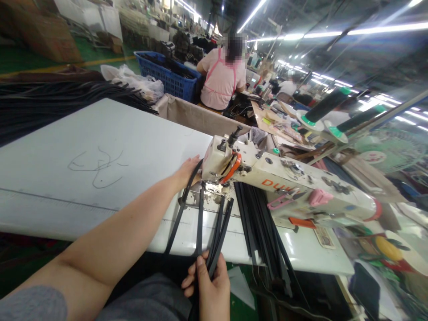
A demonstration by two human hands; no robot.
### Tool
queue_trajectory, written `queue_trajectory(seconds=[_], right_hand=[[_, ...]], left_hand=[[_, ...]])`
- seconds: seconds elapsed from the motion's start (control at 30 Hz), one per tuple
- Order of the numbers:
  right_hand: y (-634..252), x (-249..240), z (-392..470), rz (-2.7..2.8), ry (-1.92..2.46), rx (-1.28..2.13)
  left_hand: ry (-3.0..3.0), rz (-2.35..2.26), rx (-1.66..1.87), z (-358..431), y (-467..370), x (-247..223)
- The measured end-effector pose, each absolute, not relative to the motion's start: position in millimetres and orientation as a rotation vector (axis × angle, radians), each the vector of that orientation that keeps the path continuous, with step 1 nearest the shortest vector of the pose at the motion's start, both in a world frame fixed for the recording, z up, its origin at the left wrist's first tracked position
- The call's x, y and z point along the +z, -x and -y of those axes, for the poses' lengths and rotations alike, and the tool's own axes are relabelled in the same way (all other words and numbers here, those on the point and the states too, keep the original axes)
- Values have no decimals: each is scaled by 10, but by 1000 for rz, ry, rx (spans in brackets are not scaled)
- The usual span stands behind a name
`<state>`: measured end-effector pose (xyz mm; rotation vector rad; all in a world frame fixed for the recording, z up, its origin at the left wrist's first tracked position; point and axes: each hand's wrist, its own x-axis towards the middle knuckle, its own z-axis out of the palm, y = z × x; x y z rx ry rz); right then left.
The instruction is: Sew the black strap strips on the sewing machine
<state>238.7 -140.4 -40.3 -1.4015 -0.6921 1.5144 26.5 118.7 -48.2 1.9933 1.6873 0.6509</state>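
As I log it remotely, the bare right hand (209, 278) sits at six o'clock, its grip clenched on narrow, flat black strips (222, 232); one runs up to the head of the orange-lettered white sewing machine (254, 174), three o'clock. The bare left hand (187, 171) is near centre, toward nine o'clock, by that head on the glossy white desk (147, 138). Its grip is partly hidden: I cannot tell its state.
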Motion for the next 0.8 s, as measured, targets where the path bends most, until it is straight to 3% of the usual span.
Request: queue_trajectory(seconds=[0.5, 0.8], right_hand=[[-2389, -415, 1232, 747, 1473, 1531], [-2324, -647, 1214, 643, 1461, 1448]], left_hand=[[-2004, -1774, 582, -1056, -361, -175], [-1993, -1781, 598, -1070, -359, -244]])
